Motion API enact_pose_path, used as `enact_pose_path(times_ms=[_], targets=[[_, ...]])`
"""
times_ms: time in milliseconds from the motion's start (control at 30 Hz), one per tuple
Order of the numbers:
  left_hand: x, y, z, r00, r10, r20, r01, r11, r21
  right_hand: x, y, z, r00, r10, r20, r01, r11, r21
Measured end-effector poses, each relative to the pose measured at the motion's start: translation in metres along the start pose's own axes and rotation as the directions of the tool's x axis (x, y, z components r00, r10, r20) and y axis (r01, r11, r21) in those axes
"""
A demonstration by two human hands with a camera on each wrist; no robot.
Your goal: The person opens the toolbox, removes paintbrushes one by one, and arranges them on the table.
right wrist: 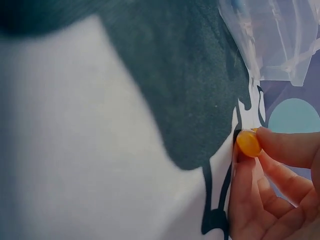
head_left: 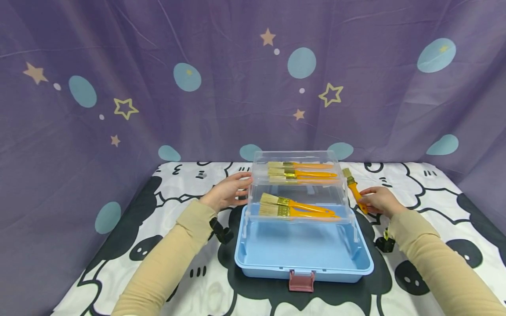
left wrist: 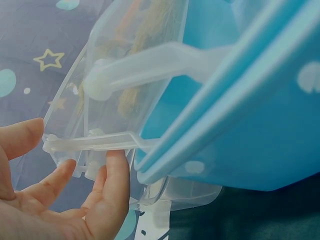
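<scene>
My right hand [head_left: 381, 201] pinches a paintbrush [head_left: 354, 189] by the end of its orange handle, just right of the box. Its pale bristles point up and away; the right wrist view shows only the rounded handle end [right wrist: 249, 143] between thumb and fingers. Outstretched, my left hand [head_left: 226, 193] is at the left end of the clear trays, its fingertips [left wrist: 117, 159] right at a hinge arm [left wrist: 95, 142]. Paintbrushes lie in both trays: some in the upper tray [head_left: 292, 155], others [head_left: 296, 210] in the lower one. The blue box [head_left: 300, 245] stands open beneath.
A reddish-brown latch [head_left: 301, 281] hangs at the front of the box. The cloth [head_left: 197, 289] below has a black-and-white cartoon print. Behind the table hangs a purple curtain [head_left: 237, 96] with stars and ovals. Each wrist wears a small black camera [head_left: 222, 231].
</scene>
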State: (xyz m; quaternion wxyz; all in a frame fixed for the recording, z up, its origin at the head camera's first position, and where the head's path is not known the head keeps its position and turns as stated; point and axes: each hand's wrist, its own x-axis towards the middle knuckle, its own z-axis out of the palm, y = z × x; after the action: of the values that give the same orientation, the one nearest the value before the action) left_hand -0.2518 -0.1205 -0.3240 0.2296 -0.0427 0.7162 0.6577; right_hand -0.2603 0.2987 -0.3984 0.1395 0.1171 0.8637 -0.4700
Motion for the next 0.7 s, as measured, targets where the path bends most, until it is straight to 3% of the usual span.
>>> enact_pose_path(times_ms=[267, 700], targets=[[-0.0005, 0.0006, -0.0004, 1.0, -0.005, -0.006, 0.005, 1.0, 0.009, 0.0038, 0.0, 0.0005, 0.999, 0.027, -0.019, -0.028, 0.998, -0.051], [-0.0015, 0.0005, 0.0003, 1.0, -0.005, 0.004, 0.005, 1.0, -0.004, 0.0028, 0.0021, 0.0008, 1.0, 0.0, -0.031, -0.003, 0.997, -0.08]])
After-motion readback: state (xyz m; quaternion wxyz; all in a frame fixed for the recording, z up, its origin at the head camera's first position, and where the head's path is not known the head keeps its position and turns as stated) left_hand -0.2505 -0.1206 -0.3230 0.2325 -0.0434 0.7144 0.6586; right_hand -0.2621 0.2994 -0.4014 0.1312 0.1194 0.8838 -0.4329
